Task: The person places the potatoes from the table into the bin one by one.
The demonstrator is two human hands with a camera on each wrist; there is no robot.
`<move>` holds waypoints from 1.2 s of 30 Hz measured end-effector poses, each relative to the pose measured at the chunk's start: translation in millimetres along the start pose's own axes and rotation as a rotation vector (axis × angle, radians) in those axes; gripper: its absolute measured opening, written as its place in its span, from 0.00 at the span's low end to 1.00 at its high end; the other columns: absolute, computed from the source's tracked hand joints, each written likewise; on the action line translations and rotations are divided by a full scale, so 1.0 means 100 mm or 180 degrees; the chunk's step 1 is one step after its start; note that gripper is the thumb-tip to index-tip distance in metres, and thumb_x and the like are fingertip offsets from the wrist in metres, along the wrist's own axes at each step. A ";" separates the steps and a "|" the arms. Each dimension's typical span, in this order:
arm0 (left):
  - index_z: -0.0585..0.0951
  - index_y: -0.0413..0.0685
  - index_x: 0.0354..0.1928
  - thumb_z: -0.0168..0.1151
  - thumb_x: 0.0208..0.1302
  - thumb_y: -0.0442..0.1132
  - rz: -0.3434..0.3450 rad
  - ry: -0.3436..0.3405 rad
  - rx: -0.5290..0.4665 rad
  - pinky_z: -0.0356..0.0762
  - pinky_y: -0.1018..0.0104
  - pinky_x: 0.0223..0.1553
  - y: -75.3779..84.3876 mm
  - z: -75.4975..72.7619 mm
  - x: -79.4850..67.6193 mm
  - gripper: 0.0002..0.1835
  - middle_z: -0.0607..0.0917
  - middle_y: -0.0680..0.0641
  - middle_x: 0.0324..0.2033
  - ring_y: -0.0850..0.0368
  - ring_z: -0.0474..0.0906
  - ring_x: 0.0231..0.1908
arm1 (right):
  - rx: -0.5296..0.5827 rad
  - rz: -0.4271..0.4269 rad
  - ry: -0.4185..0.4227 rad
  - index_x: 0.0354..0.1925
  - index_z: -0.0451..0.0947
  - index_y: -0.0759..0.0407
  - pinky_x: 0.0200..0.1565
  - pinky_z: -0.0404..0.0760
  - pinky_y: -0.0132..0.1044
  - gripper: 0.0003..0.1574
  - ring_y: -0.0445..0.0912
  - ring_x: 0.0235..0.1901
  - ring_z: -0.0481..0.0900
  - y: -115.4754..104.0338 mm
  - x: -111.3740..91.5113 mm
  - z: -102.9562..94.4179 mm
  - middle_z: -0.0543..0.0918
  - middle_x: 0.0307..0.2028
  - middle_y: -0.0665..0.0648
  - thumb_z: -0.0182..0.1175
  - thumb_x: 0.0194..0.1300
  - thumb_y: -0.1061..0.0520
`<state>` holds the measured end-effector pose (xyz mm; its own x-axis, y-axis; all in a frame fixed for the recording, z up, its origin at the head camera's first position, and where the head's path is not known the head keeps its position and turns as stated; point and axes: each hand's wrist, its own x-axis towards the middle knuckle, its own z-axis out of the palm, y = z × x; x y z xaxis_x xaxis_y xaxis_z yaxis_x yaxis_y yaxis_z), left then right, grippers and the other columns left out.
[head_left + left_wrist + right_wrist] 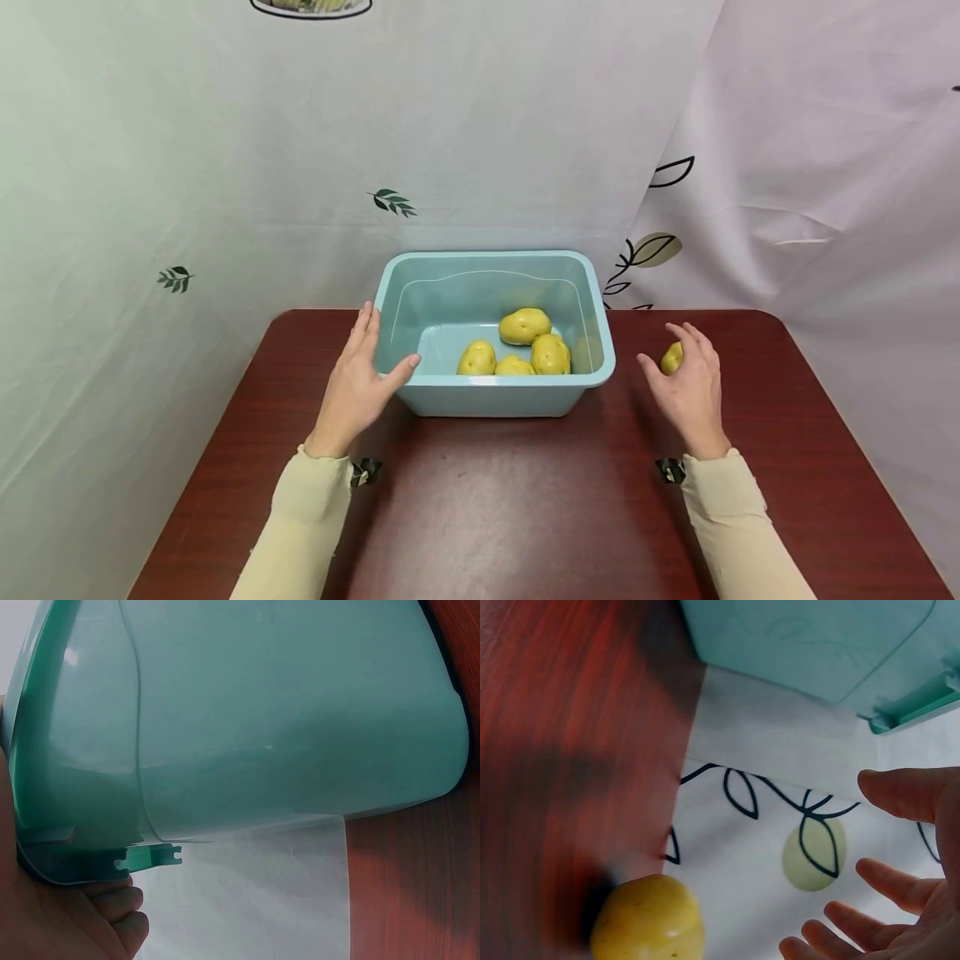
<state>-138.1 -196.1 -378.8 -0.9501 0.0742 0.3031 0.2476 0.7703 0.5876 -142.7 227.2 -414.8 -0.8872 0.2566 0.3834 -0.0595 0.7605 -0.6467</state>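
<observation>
A light blue plastic bin point(491, 400) stands at the table's far side, with several yellow potatoes point(525, 326) gathered inside, mostly toward its right half. My left hand point(351, 400) is at the bin's front left corner, thumb spread toward the front rim and fingers extended along the left side. In the left wrist view, those fingertips point(120, 904) show by the rim corner; whether they bear on it I cannot tell. Right of the bin, my right hand point(692, 396) hovers with fingers and thumb apart near a single potato point(649, 922) on the table. The hand partly hides that potato in the head view.
The dark red wooden table point(487, 500) has its far edge against a pale cloth backdrop point(487, 125) printed with leaves. More cloth hangs along both sides. The bin stands close to the backdrop.
</observation>
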 end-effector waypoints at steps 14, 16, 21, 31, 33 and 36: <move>0.48 0.46 0.72 0.56 0.56 0.66 0.0017 -0.0002 -0.0001 0.55 0.47 0.62 -0.02 0.00 0.00 0.50 0.42 0.58 0.71 0.58 0.42 0.70 | -0.0149 0.0221 -0.0176 0.61 0.66 0.63 0.55 0.60 0.60 0.39 0.65 0.62 0.56 0.16 0.03 0.06 0.61 0.64 0.67 0.67 0.53 0.54; 0.48 0.47 0.72 0.56 0.56 0.66 0.0013 -0.0006 -0.0009 0.55 0.47 0.62 -0.02 0.00 0.00 0.51 0.42 0.58 0.71 0.58 0.42 0.70 | -0.0158 0.0230 -0.0184 0.61 0.66 0.64 0.56 0.59 0.61 0.40 0.65 0.63 0.54 0.18 0.03 0.05 0.60 0.64 0.68 0.67 0.52 0.55; 0.48 0.47 0.72 0.56 0.56 0.66 0.0005 -0.0003 -0.0024 0.55 0.47 0.62 -0.01 0.00 0.00 0.51 0.42 0.58 0.71 0.57 0.42 0.70 | -0.0153 0.0312 -0.0226 0.62 0.65 0.64 0.57 0.58 0.61 0.41 0.65 0.63 0.52 0.24 0.05 0.05 0.58 0.65 0.69 0.68 0.51 0.56; 0.48 0.46 0.72 0.56 0.56 0.66 0.0012 0.0001 -0.0013 0.55 0.47 0.62 -0.01 0.01 0.00 0.51 0.42 0.58 0.71 0.58 0.41 0.70 | -0.0231 0.0546 -0.0471 0.65 0.60 0.64 0.56 0.57 0.63 0.46 0.66 0.65 0.50 0.38 0.09 0.03 0.54 0.66 0.71 0.67 0.51 0.56; 0.48 0.46 0.72 0.56 0.56 0.66 0.0006 0.0004 -0.0015 0.55 0.47 0.62 0.00 0.01 0.00 0.51 0.42 0.58 0.71 0.58 0.41 0.70 | -0.0230 0.0565 -0.0498 0.66 0.59 0.64 0.55 0.58 0.64 0.47 0.67 0.65 0.49 0.38 0.09 0.03 0.53 0.66 0.71 0.67 0.51 0.56; 0.48 0.46 0.72 0.56 0.56 0.66 0.0006 0.0011 -0.0017 0.55 0.47 0.62 0.00 0.00 0.00 0.51 0.42 0.58 0.71 0.58 0.42 0.70 | -0.0231 0.0585 -0.0521 0.66 0.59 0.64 0.55 0.58 0.65 0.47 0.67 0.64 0.49 0.41 0.10 0.04 0.53 0.66 0.71 0.67 0.51 0.56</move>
<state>-138.2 -195.9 -379.2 -0.9490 0.0734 0.3067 0.2503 0.7668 0.5911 -155.7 258.3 -439.7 -0.9427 0.2989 0.1483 0.1372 0.7523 -0.6444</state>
